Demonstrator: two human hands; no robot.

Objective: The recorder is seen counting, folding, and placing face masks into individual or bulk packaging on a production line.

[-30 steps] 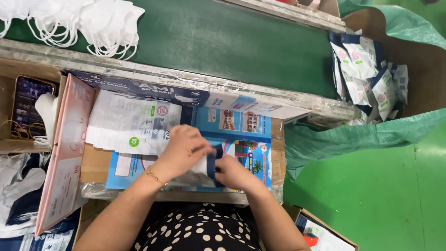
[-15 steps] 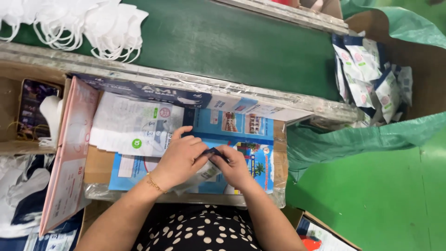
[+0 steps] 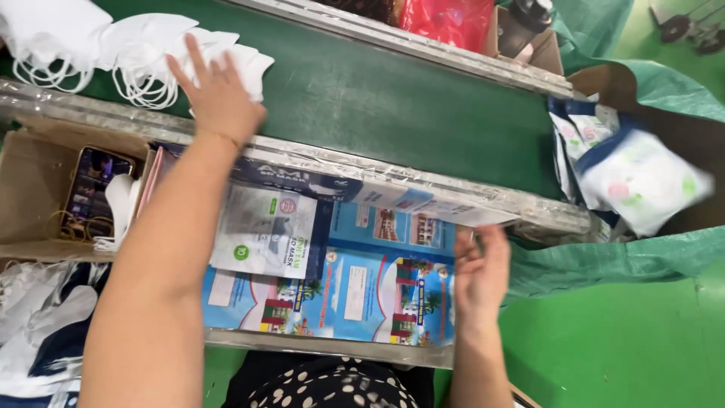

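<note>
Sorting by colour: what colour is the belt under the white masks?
Dark green belt, clearest in the head view.

The tabletop is a narrow work surface covered with blue printed sheets. A stack of white mask pouches lies flat on its left half, directly on the sheets. Behind the tabletop, past a film-wrapped rail, runs a green conveyor belt. A pile of white face masks with ear loops lies on the belt at its left end. The floor to the right is green.
</note>
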